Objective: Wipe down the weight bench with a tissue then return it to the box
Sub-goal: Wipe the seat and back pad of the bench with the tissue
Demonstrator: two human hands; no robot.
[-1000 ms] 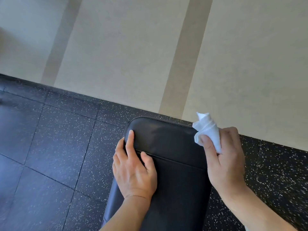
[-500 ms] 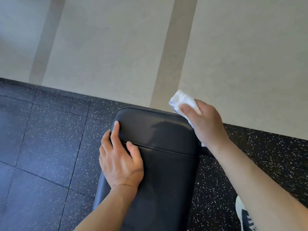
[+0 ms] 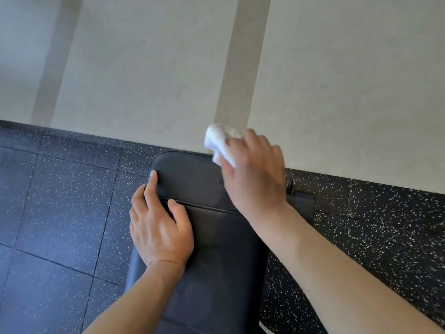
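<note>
The black padded vinyl weight bench (image 3: pixel 207 237) runs from the bottom of the view up to a rounded far end that stops just short of the pale striped wall (image 3: pixel 144 68). A stitched seam crosses the pad a little way back from that far end.

The right hand (image 3: pixel 252 174) is at the far right corner of the bench, its grip clamped on the crumpled white tissue (image 3: pixel 220 143). The tissue sticks out past the fingers and sits at the far edge of the pad, partly overhanging it toward the wall; whether it presses on the vinyl cannot be told, and the hand is motion-blurred.

The left hand (image 3: pixel 159 227) lies flat on the left edge of the bench, fingers spread apart and holding nothing. The index finger points toward the far left corner, the thumb rests by the seam, and the other fingers hang over the left side.

Between the two hands the far strip of the pad is bare. On the left of the bench the dark speckled rubber floor tiles (image 3: pixel 60 201) lie open right up to the wall. On the right, a dark metal bracket (image 3: pixel 298 196) juts out beside the bench near the wall, and a bit of white shoe (image 3: pixel 265 328) shows at the bottom edge of the view.
</note>
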